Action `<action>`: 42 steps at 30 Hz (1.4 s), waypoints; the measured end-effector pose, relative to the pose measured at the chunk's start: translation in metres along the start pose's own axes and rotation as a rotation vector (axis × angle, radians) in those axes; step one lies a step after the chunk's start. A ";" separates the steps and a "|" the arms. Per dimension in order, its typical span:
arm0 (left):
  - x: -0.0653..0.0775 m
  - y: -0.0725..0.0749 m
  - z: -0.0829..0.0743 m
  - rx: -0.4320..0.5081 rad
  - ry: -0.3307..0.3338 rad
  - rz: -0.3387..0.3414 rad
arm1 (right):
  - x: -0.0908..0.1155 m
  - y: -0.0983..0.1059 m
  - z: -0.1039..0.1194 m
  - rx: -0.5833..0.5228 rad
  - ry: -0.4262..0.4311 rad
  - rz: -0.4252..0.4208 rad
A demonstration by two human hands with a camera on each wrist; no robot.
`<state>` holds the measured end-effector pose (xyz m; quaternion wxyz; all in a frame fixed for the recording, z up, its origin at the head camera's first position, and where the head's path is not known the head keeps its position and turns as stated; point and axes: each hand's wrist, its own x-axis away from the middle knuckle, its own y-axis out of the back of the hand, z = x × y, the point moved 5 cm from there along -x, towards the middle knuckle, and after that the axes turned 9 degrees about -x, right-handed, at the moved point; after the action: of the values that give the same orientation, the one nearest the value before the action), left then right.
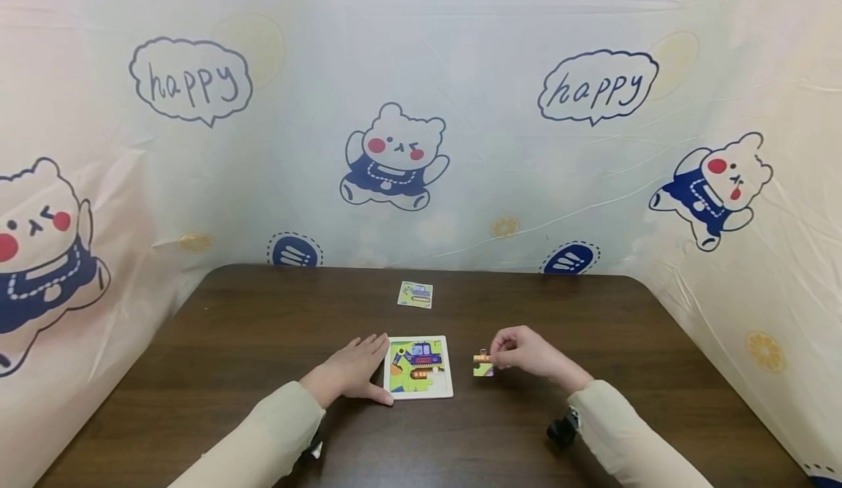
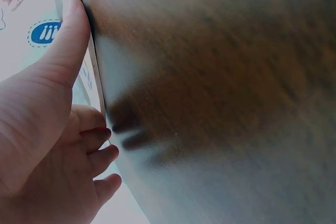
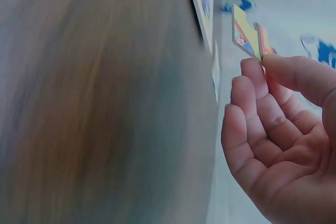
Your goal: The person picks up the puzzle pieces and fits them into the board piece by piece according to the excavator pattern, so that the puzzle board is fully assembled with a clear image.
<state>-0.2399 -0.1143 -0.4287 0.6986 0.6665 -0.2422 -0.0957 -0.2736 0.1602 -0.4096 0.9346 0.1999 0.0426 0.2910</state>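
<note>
In the head view, a square jigsaw puzzle in a white frame [image 1: 424, 396] lies on the table, showing a blue and orange excavator on green. Its lower right part is bare white. My left hand [image 1: 351, 372] rests along the frame's left side, fingers extended near the top corner and thumb at the bottom corner. To the right of the frame, my right hand [image 1: 529, 355] pinches a puzzle piece [image 1: 483, 365] between thumb and index finger. In the right wrist view, the piece [image 3: 244, 32] stands up from the fingertips, green-yellow with orange; the other fingers are loosely curled.
A small card [image 1: 416, 294] with an excavator picture lies farther back on the dark brown wooden table [image 1: 276, 305]. A pale curtain [image 1: 487, 181] with printed bears and "happy" bubbles hangs behind and at both sides.
</note>
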 end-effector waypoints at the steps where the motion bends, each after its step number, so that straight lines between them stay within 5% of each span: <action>1: 0.000 0.000 0.000 -0.002 0.000 0.000 | -0.004 -0.006 0.002 -0.004 0.001 0.010; 12: 0.000 -0.001 0.001 -0.005 0.002 0.002 | -0.033 -0.052 0.003 -0.017 -0.103 0.036; 42: 0.000 0.000 0.001 0.023 0.007 0.001 | -0.044 -0.070 0.015 0.142 -0.099 0.016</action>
<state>-0.2401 -0.1151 -0.4282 0.6917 0.6747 -0.2412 -0.0900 -0.2707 0.0779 -0.4254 0.9167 0.2802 0.0155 0.2845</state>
